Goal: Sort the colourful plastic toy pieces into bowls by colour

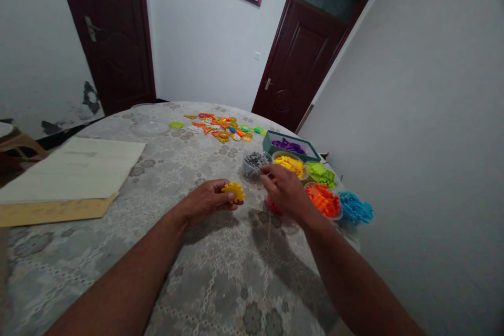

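Observation:
My left hand [210, 198] is closed on a yellow toothed disc like a toy gear [233, 192], pinched between thumb and fingers above the table. My right hand [284, 189] reaches to the near right edge of a clear bowl of grey pieces [255, 161]. Its fingers are curled, and a bit of orange-red shows by them; what they hold is too small and blurred to name. Under and beside the right hand lie red pieces [274, 206], partly hidden by it. A tub of yellow pieces [290, 164] stands just behind this hand.
Right of my right hand are an orange-piece tub [323, 200], green pieces [321, 173] and blue pieces [355, 208]. A green box [270, 143] holds purple pieces. Assembled colourful shapes [222, 126] lie at the back. Pale board sheets [74, 168] lie left on the patterned tablecloth [212, 283].

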`<move>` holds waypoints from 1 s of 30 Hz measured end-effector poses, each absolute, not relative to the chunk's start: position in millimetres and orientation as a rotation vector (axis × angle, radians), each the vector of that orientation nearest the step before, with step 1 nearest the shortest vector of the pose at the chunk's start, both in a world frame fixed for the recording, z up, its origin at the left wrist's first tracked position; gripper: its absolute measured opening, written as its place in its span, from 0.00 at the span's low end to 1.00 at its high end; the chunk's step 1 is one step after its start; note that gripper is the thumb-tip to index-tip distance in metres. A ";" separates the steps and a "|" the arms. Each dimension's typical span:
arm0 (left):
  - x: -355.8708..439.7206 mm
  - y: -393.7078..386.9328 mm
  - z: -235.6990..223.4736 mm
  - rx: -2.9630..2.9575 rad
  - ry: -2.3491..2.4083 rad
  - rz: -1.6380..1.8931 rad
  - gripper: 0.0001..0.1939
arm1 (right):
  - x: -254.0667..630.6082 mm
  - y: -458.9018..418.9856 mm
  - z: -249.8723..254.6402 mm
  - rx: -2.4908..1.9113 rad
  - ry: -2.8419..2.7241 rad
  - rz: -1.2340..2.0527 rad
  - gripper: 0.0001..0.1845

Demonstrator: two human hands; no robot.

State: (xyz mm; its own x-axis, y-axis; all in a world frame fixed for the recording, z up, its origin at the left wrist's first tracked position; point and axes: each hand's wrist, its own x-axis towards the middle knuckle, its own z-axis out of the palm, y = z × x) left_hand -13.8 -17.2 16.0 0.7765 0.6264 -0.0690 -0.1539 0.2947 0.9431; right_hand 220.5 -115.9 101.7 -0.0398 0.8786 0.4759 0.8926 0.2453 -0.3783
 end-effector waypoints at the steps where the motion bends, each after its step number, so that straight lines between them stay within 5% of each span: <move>1: -14.1 -17.4 16.0 1.183 0.465 0.533 0.19 | 202.6 -121.9 97.3 -1.585 -1.924 0.053 0.11; 6: -14.3 -14.8 13.5 1.220 0.465 0.529 0.19 | 157.5 -130.8 81.3 -1.558 -1.926 0.248 0.12; 20: -11.4 -21.9 21.3 1.253 0.535 0.525 0.20 | 200.8 -127.4 95.7 -1.559 -1.672 0.546 0.08; 30: -9.4 -17.0 16.6 1.262 0.705 0.635 0.17 | 310.6 -88.6 127.2 -1.862 -1.528 -0.413 0.13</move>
State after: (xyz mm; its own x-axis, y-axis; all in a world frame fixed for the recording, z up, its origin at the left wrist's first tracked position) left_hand -9.4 -17.0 16.6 0.6359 0.7620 -0.1225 -0.0424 0.1930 0.9803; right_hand 310.6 -88.6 127.2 0.2594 0.7328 0.6291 0.9499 -0.0759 -0.3032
